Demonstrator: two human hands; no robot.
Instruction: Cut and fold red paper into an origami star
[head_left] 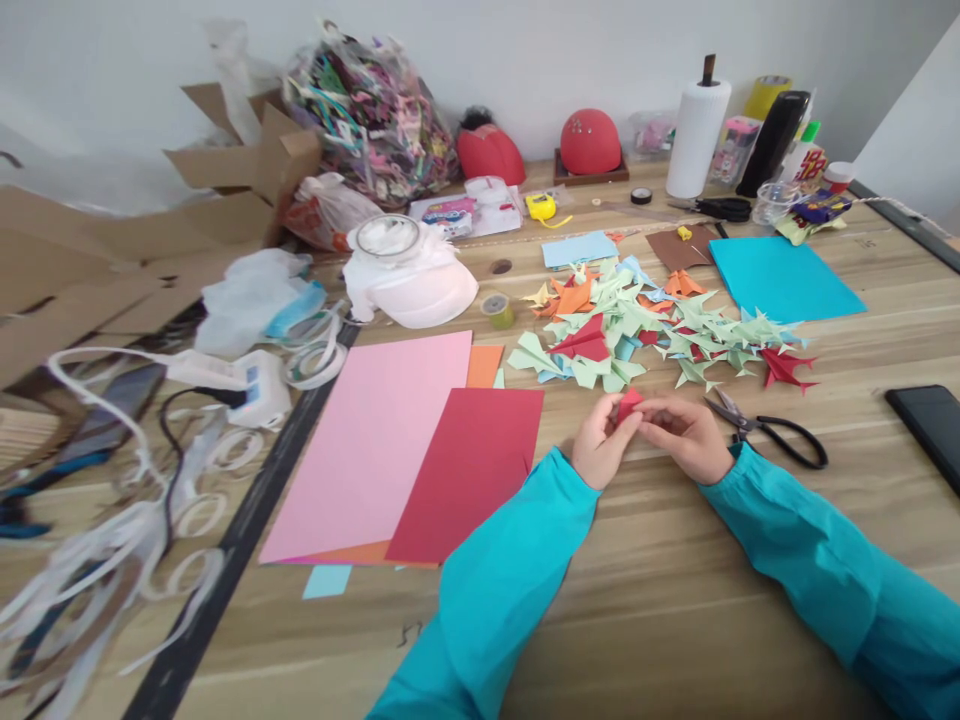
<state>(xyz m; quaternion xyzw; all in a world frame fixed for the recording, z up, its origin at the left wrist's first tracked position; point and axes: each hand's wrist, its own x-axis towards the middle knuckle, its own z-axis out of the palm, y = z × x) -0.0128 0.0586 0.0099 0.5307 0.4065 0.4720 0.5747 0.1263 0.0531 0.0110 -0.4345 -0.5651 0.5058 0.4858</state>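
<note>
While I observed from my distant place, both hands were joined on one small job of folding. The left hand (602, 443) held a red paper piece (629, 403) between the thumb and the fingers, and the right hand (690, 437) was pinched closed on its other edge. So this piece was between the two hands, above the counter (637, 620) and just in front of the heap of folded shapes (619, 312). I could not tell if the wrists were resting on the wood.

A large part of the work seemed to me already done. The heap contained many pointed shapes, mostly pale green, with some orange, blue and red among them, and a dark red star-like shape (787, 368) lay at its right end. I could not count them exactly, because they overlapped.

The red paper piece was, in my judgement, not yet finished: it was compact, without the spread points of the others, but its creases were too small for me to read.

Much paper also remained flat. A dark red sheet (465, 480) overlapped a pink sheet (367, 430) on the left, and a bright blue sheet (787, 278) lay behind the heap on the right. The scissors (744, 424) lay near the right hand, slightly opened and not held.
</note>
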